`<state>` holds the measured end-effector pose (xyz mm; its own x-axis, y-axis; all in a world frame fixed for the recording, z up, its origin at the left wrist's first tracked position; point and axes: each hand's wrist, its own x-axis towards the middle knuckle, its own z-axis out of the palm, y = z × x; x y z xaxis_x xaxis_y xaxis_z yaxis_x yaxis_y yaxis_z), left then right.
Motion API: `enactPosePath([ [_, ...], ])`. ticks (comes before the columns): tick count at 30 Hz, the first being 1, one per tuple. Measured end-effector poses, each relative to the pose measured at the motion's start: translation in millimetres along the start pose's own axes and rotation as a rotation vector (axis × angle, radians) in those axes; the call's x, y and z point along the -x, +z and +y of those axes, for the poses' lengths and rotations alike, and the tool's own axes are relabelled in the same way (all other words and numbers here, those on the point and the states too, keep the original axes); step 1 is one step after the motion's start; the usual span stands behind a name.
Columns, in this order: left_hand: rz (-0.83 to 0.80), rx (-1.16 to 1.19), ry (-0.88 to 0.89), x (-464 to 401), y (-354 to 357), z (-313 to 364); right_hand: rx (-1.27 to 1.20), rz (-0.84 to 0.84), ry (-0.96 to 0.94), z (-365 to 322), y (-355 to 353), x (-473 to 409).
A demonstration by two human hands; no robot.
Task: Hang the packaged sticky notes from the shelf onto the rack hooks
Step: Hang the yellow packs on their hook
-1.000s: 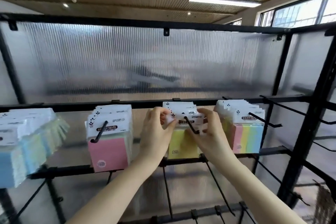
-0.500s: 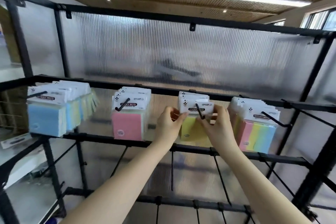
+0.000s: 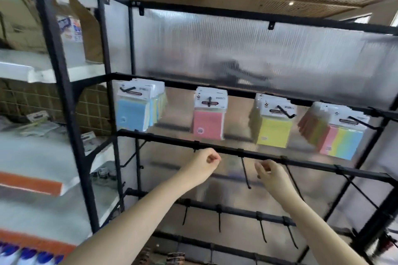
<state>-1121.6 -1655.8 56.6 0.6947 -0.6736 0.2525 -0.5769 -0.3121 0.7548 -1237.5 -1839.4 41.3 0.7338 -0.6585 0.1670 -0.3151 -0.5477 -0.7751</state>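
Fingers curled on both hands, holding nothing: left hand [image 3: 203, 162] a loose fist, right hand [image 3: 271, 175] looks half-closed, though blur softens it. Both hang just under the rack's [image 3: 232, 153] second black bar, bare hooks [image 3: 245, 173] between them. Above, glossy square packs on the top bar: blue [image 3: 133, 113] at the left end, pink [image 3: 207, 122], yellow [image 3: 273, 131], striped [image 3: 342, 142] at the right.
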Motion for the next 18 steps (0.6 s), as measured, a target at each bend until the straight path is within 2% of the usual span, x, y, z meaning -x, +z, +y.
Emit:
enactPosePath([
  [3,0.000,-0.017,0.003,42.6,-40.4,-21.9,-0.130,-0.099,-0.028,-53.4,38.3,26.2],
  [6,0.022,-0.022,-0.031,89.5,-85.8,-45.7,-0.104,-0.271,-0.133,-109.8,85.2,52.6],
  [14,0.231,0.017,-0.215,207.8,-227.1,-107.0,-0.072,-0.637,-0.354,-238.1,229.7,127.1],
  [18,0.379,-0.089,-0.317,254.2,-289.6,-145.4,-0.033,-0.754,-0.507,-297.9,291.9,151.0],
])
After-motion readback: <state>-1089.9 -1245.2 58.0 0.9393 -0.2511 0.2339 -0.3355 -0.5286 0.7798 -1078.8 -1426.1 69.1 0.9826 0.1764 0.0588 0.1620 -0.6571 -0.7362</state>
